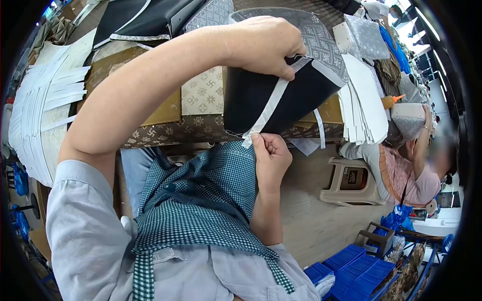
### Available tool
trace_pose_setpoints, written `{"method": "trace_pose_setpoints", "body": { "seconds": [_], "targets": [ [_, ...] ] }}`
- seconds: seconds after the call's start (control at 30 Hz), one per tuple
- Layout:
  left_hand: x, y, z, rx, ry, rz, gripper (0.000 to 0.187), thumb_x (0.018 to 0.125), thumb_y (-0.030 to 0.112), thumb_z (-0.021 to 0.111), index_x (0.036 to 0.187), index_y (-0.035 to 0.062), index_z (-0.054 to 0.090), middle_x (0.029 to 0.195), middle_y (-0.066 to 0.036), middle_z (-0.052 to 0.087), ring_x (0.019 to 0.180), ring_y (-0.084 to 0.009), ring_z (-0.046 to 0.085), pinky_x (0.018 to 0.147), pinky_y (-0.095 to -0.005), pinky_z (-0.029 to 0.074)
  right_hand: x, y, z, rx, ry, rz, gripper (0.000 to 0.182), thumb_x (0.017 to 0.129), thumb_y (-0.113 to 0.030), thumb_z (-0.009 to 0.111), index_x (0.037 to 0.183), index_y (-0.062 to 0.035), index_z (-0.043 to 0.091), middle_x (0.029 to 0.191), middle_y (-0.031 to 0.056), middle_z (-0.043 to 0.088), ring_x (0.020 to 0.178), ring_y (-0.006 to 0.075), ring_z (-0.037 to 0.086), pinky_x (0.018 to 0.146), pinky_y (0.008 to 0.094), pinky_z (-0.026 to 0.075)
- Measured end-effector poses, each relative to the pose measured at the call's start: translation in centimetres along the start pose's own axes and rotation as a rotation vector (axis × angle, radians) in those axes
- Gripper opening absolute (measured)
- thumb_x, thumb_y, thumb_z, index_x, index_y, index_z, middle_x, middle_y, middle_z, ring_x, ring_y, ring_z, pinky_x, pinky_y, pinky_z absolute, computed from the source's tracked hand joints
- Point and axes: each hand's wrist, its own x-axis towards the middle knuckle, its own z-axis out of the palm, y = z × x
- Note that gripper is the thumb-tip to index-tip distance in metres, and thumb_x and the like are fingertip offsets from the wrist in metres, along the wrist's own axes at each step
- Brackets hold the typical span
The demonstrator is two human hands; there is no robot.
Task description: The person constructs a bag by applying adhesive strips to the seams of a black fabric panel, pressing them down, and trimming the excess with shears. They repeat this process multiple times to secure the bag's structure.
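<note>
A black sheet (251,95) lies at the table's front edge, with a grey patterned fabric (316,37) showing beyond it. A narrow pale strip (271,103) runs slantwise across the black sheet. Reaching over from the left, my left hand (271,47) is closed, thumb and fingers pinching the far end of the strip and the sheet's edge. Below it, my right hand (272,156) is closed at the near end of the same strip, which is gripped between thumb and curled fingers. The strip stretches between both hands.
White paper strips (47,108) are stacked at left, and more white sheets (364,103) at right. Another black panel (145,22) lies at the back. A bottle with an orange tip (391,101), a stool (351,181), a seated co-worker (409,175) and blue trays (356,268) are to the right.
</note>
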Motion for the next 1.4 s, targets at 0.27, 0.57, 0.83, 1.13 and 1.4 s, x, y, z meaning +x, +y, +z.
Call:
{"method": "trace_pose_setpoints", "body": {
  "seconds": [0.27,0.57,0.83,1.13,1.4],
  "targets": [
    [0.4,-0.9,1.6,0.154,0.124,0.113,0.023,0.080,0.025,0.074,0.079,0.0033,0.067,0.070,-0.008,0.063,0.067,-0.0269,0.064,0.071,-0.0347,0.051,1.2,-0.6,0.4,-0.411,0.027,-0.032,0.018,0.083,-0.010,0.077,0.072,-0.0018,0.064,0.061,-0.0033,0.057,0.053,0.0039,0.044,0.052,0.0220,0.038],
    [1.8,-3.7,4.7,0.249,0.097,0.053,0.022,0.084,0.029,0.069,0.086,0.0067,0.069,0.084,-0.004,0.065,0.084,-0.0231,0.066,0.090,-0.0390,0.045,0.5,-0.7,0.0,-0.527,0.136,-0.650,0.039,0.084,-0.018,0.073,0.119,-0.0047,0.061,0.123,0.0121,0.058,0.106,0.0248,0.056,0.081,0.0376,0.048],
    [3.1,-8.5,10.6,0.068,0.016,-0.145,0.024,0.083,0.029,0.070,0.090,0.0061,0.068,0.087,-0.012,0.069,0.086,-0.0337,0.067,0.076,-0.0445,0.051,-0.5,0.4,0.4,-0.850,-0.315,-0.596,0.061,0.082,-0.029,0.072,0.135,-0.0027,0.056,0.145,0.0093,0.050,0.130,0.0298,0.046,0.107,0.0511,0.036],
    [3.1,-11.7,15.2,-0.221,-0.201,-0.403,0.038,0.081,0.032,0.070,0.114,0.0124,0.069,0.109,-0.018,0.069,0.105,-0.0345,0.065,0.090,-0.0431,0.051,11.1,1.5,3.4,-0.771,-0.394,-0.546,0.065,0.091,-0.033,0.064,0.139,0.0064,0.045,0.149,0.0217,0.041,0.135,0.0369,0.041,0.111,0.0489,0.032],
    [3.7,-12.7,14.8,-0.316,-0.302,-0.503,0.047,0.079,0.037,0.072,0.120,0.0149,0.068,0.112,-0.018,0.069,0.109,-0.0341,0.064,0.096,-0.0400,0.048,4.0,-0.1,1.9,-0.893,-0.451,-0.483,0.086,0.082,-0.046,0.068,0.147,0.0015,0.037,0.156,0.0193,0.033,0.145,0.0337,0.030,0.113,0.0572,0.024]
  ]
}}
